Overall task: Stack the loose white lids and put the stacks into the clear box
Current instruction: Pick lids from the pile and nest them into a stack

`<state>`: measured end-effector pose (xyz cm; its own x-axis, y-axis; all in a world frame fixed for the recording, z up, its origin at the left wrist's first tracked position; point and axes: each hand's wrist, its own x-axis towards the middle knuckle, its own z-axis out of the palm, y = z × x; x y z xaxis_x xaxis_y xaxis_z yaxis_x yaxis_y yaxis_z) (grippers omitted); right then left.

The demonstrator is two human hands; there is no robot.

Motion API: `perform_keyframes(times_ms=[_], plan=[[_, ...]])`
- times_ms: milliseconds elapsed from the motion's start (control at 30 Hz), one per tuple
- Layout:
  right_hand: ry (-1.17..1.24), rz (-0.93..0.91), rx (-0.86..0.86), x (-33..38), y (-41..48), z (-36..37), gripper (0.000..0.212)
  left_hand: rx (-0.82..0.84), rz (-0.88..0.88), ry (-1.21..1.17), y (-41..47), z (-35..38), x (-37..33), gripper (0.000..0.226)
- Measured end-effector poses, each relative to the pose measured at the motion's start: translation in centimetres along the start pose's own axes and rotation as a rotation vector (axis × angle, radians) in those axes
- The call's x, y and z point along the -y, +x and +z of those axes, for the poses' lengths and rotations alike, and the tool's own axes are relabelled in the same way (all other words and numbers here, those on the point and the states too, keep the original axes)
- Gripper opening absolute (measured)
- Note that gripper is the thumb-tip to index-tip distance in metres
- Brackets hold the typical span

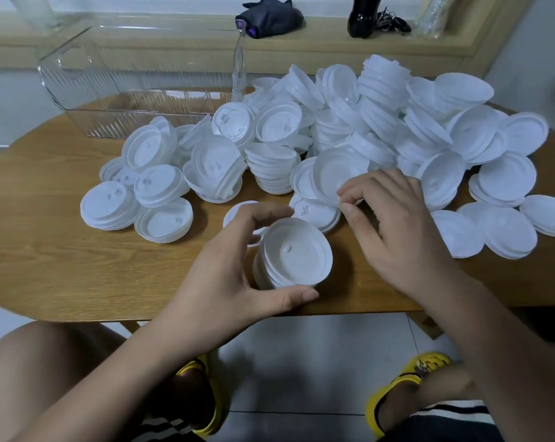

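left grip [225, 266]: curled round a short stack [297, 250] of round white plastic lids, 6 o'clock on the wooden counter [46, 250]
right grip [394, 231]: pinching one thin lid [330, 177] by its rim (at the heap's near edge)
pile [381, 122]: too many to count, 1 o'clock
box [78, 78]: one, clear, ribbed, 11 o'clock

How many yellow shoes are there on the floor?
2. The left shoe is on the floor tiles at the bottom, left of centre. The right shoe is on them at the bottom right. Each is partly hidden by the foot in it.
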<state>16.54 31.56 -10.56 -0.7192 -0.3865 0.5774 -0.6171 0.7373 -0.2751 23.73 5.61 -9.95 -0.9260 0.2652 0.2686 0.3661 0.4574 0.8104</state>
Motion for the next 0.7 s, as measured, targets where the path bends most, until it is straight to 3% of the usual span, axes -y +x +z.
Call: perform_keyframes(times_ms=[367,500,700], plan=[[0.130,0.079,-0.068,0.9,-1.0,-1.0,0.004,-0.026,-0.051,-0.067,0.0,0.7,0.0,0.091],[0.078,0.028,-0.109,1.9,-1.4,-1.3,0.005,-0.037,-0.055,-0.092,0.0,1.3,0.2,0.094],[0.230,-0.048,-0.027,4.7,-2.9,-1.7,0.010,-0.085,-0.044,-0.110,0.4,1.6,0.6,0.092]])
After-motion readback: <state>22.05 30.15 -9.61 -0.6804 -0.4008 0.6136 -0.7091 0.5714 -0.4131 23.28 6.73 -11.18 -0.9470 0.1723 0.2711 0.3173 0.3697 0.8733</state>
